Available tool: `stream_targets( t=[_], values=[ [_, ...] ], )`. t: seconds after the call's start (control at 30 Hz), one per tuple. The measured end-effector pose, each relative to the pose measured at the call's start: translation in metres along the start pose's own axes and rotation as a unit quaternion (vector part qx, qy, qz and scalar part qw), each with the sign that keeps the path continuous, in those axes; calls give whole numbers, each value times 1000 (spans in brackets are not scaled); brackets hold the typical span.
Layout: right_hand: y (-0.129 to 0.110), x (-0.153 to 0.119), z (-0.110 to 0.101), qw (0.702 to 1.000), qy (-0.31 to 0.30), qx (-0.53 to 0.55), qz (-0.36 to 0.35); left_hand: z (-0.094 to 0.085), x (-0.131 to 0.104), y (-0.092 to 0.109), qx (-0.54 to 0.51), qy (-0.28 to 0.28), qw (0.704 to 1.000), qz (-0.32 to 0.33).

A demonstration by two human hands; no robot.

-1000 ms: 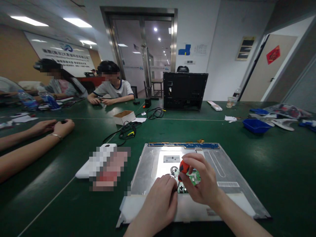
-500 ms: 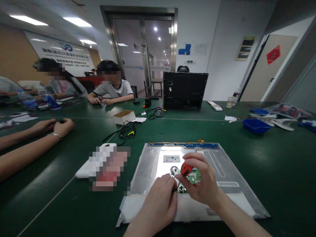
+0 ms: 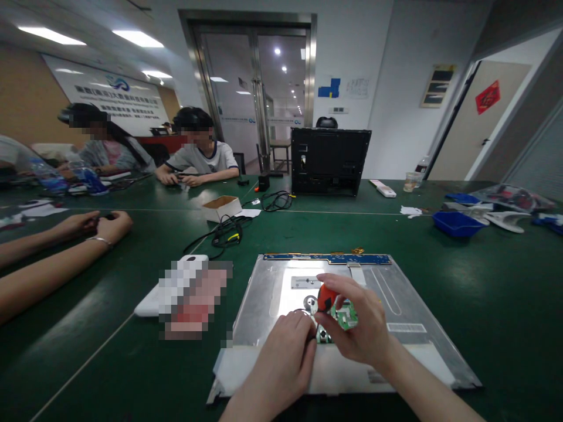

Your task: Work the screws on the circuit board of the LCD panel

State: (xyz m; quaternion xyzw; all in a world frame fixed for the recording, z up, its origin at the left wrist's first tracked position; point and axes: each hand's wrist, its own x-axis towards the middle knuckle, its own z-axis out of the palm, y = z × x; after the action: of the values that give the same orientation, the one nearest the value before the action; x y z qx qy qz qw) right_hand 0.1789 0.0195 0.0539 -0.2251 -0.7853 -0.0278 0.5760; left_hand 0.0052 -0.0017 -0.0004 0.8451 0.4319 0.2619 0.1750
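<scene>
A silver display panel point(image 3: 259, 328) lies flat on the green table, with a blue circuit strip point(image 3: 299, 258) along its far edge. Near the panel's middle is a green circuit board point(image 3: 347, 315). My right hand point(image 3: 363, 319) grips the red and black handle of a screwdriver point(image 3: 326, 298) between thumb and fingers, above the board's left part. Just left of it, my left hand point(image 3: 285, 351) rests over the panel with its fingers closed at the screwdriver's lower end; what they pinch is hidden.
Left of the panel are a white device point(image 3: 147, 302) and a blurred red item point(image 3: 193, 316). Black cables point(image 3: 226, 231) and an open box point(image 3: 221, 208) lie beyond. A blue tray point(image 3: 457, 224) stands at right. Another person's hands point(image 3: 108, 227) are at left; a black monitor point(image 3: 329, 161) stands behind.
My right hand's fingers and the screwdriver handle have shifted slightly left, and the handle's tilt has changed. My left hand is almost unchanged.
</scene>
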Motion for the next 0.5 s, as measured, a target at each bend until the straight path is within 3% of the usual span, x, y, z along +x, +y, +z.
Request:
stream_targets(
  t=[0.17,0.5],
  values=[
    [2,-4,2,999,26,-33,21,3,-1,-3,2,-3,1000,-3],
    [-1,0,-1,1000,-9,7,5,1,1,-1,8,-15,1000,-2]
  ],
)
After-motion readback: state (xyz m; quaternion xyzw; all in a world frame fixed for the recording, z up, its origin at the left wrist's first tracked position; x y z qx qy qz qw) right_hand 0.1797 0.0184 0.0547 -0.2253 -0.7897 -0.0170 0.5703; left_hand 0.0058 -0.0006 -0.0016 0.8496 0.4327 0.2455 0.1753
